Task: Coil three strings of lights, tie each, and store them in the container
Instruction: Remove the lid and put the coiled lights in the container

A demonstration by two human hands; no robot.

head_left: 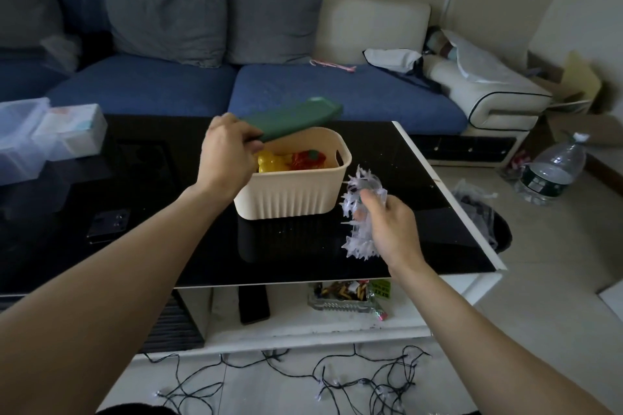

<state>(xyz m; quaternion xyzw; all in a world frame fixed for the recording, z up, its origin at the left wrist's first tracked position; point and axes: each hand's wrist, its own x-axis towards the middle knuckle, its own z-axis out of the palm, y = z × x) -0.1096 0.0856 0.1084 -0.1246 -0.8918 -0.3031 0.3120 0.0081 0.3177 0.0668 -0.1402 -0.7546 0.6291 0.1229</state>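
The fingers of the left hand (226,153), at the centre of the frame, are curled around the near end of a dark green lid (296,118), holding it tilted above the back rim of a cream ribbed container (296,192), with the lid's far end pointing toward the upper right. The fingers of the right hand (387,229), right of centre, are clamped on a coiled bundle of white spiky lights (360,212), held in the air just beside the container's right wall, with spikes sticking out above and below the fist. Inside the open container lie a yellow bundle (269,161) to the left and a red bundle (308,160) to the right, side by side and touching. The container stands on a glossy black bench (151,212) that fills the middle of the frame. A dark phone (108,225) lies on the bench at the left, and clear plastic boxes (47,135) sit at its far left edge. On the floor along the bottom of the frame a black string of lights (354,381) sprawls uncoiled. A blue sofa (151,84) with grey cushions spans the upper frame, and a large water bottle (553,168) stands on the floor at the right.
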